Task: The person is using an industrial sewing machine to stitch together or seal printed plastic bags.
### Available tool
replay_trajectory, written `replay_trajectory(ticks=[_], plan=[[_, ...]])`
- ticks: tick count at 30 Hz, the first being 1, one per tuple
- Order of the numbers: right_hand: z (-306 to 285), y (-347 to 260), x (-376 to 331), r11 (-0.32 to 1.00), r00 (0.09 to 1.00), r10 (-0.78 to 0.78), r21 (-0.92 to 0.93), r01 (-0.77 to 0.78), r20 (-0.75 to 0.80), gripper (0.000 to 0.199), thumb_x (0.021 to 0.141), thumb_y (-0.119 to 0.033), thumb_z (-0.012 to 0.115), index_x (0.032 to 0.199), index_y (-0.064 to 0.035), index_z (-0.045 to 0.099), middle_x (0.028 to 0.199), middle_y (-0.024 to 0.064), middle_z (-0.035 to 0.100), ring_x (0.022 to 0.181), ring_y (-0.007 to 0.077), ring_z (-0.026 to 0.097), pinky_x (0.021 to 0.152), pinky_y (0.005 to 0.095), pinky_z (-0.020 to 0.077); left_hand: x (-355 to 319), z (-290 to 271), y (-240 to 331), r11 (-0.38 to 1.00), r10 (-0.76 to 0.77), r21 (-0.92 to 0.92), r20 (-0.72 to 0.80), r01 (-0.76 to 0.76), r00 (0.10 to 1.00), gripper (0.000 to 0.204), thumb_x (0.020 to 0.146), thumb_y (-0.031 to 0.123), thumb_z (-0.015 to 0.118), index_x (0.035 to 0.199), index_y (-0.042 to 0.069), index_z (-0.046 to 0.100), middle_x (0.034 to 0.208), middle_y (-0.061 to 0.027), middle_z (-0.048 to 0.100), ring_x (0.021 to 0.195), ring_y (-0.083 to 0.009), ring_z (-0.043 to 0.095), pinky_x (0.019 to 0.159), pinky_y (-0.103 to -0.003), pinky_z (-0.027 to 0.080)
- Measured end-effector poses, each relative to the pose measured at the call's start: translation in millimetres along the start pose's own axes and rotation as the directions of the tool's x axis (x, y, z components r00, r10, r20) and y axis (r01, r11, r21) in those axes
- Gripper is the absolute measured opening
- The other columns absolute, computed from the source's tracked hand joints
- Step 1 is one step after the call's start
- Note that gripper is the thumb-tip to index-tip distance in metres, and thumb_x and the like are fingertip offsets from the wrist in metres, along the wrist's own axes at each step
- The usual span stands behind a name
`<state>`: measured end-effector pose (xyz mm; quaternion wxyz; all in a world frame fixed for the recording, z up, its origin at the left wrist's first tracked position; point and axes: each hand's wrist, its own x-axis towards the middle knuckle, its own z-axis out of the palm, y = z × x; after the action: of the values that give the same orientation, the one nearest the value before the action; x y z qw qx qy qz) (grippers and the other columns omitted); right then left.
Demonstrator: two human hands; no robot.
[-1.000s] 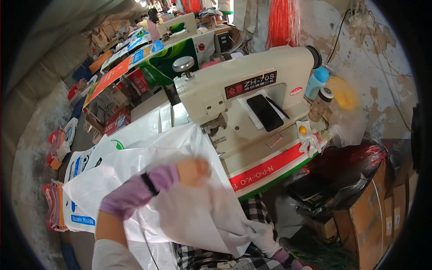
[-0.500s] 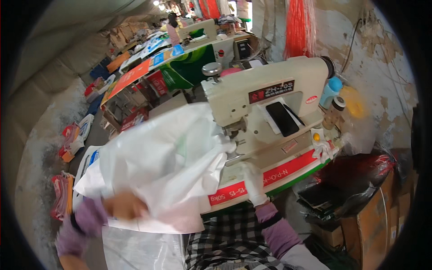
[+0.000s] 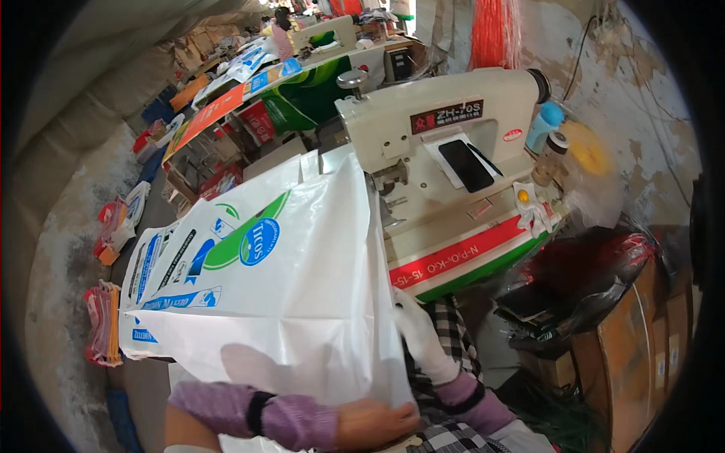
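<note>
A large white sack (image 3: 302, 343) with blue, green and black print lies spread across the left of the sewing machine (image 3: 445, 113), its right side against the machine bed. My bare left hand (image 3: 374, 423) is at the sack's near right corner, above my lap, with its fingers curled closed on the material. My right hand (image 3: 423, 336), in a white glove, is closed at the sack's right edge, just below the red and green front of the machine table. Its fingertips are partly hidden by the sack.
A phone (image 3: 466, 165) rests on the machine bed. Right of it stand a blue cup (image 3: 545, 124) and a bottle (image 3: 550, 155). Dark plastic-wrapped bundles (image 3: 581, 279) lie on cartons (image 3: 634, 347) at right. Another sewing table and a person (image 3: 282, 34) are farther back.
The sack, billowing and mostly blank before, now lies flatter with its print showing. My left hand has swept right and nearer; my right hand has come down off the machine table's front.
</note>
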<state>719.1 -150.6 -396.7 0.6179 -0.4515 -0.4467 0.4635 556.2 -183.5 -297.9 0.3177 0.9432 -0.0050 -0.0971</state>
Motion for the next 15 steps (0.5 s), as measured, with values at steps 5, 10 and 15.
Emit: replay_trajectory(ticks=[5,10,15], plan=[[-3.0,-40.0,-68.8,0.884,0.982,0.188,-0.43,-0.185,-0.036,0.066,0.079,-0.005,0.052,0.141,-0.0027,0.03,0.087,0.0231,0.055,0.076,0.0344,0.058,0.071,0.0384,0.0463,57.9,-44.6,-36.0,0.989,0.146,-0.106,0.575,-0.104,0.805,0.034,0.071,0.02,0.07,0.101,0.006,0.06,0.093,-0.0163,0.063,0.09,-0.0329,0.062,0.078,-0.044,0.05],[-1.7,-16.0,-69.5,0.806,0.996,0.076,-0.584,-0.091,-0.05,0.067,0.077,0.0,0.05,0.141,-0.0014,0.031,0.057,0.0198,0.052,0.053,0.035,0.055,0.052,0.0431,0.0437,32.8,-109.2,-257.9,0.754,-0.113,0.641,0.343,-0.144,0.933,0.019,0.07,0.017,0.068,0.089,0.019,0.07,0.083,-0.0049,0.067,0.081,-0.0301,0.063,0.074,-0.042,0.048],[-26.8,23.0,28.8,0.88,0.985,-0.146,-0.466,0.087,-0.093,0.062,0.078,0.0,0.045,0.139,-0.0073,0.037,0.06,0.0207,0.053,0.055,0.0354,0.056,0.055,0.0445,0.0444,-3.7,-242.6,-142.7,0.778,-0.067,0.603,-0.201,0.177,0.977,0.022,0.064,0.014,0.064,0.084,0.022,0.069,0.073,-0.0056,0.065,0.076,-0.0221,0.062,0.083,-0.042,0.046]])
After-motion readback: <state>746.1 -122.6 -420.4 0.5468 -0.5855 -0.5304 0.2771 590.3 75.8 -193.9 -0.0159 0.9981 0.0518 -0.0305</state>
